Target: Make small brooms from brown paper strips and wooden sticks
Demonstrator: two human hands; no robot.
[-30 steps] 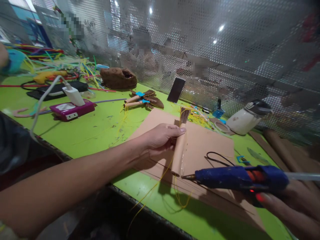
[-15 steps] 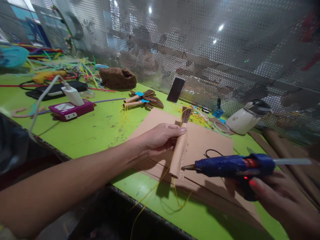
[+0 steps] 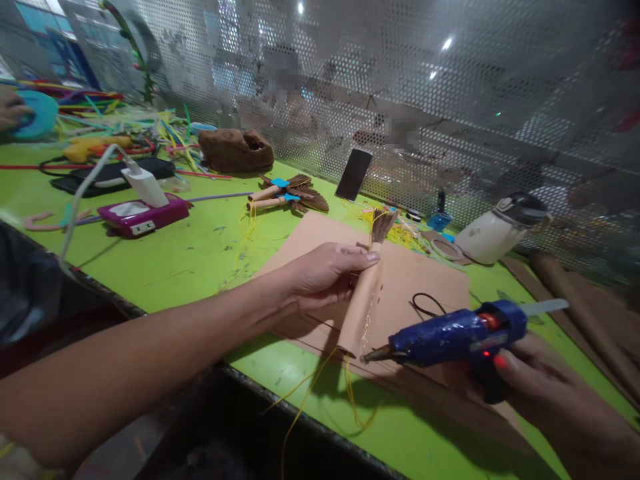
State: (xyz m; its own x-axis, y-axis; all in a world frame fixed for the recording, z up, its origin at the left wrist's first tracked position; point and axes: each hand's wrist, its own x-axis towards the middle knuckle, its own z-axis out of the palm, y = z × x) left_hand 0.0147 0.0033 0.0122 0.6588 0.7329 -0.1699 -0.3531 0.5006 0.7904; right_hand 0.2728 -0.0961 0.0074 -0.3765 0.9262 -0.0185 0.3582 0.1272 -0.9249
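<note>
My left hand (image 3: 330, 275) pinches a rolled brown paper tube (image 3: 359, 313) near its upper end, thumb on top. Dark bristle-like strips (image 3: 383, 225) stick out of the tube's far end, and yellow strings (image 3: 351, 393) trail from its near end. A bead of clear glue runs along the loose edge on the tube's right side. Wrapped round the handle of a blue hot glue gun (image 3: 450, 335), my right hand (image 3: 530, 373) has the nozzle at the lower end of that edge; whether it touches is hard to tell. A red light glows on the gun.
Brown cardboard sheets (image 3: 430, 280) lie under my hands on the green table (image 3: 195, 260). Behind stand a phone (image 3: 354, 175), a white container (image 3: 495, 233) and two finished-looking tubes (image 3: 267, 199). A purple power strip (image 3: 145, 215) sits left. Another person's hand (image 3: 13, 110) is far left.
The glue gun has tilted nozzle-down and its tip has moved slightly lower along the tube's edge. The tube's upper end shifted a little right. Another person's hand has appeared at far left.
</note>
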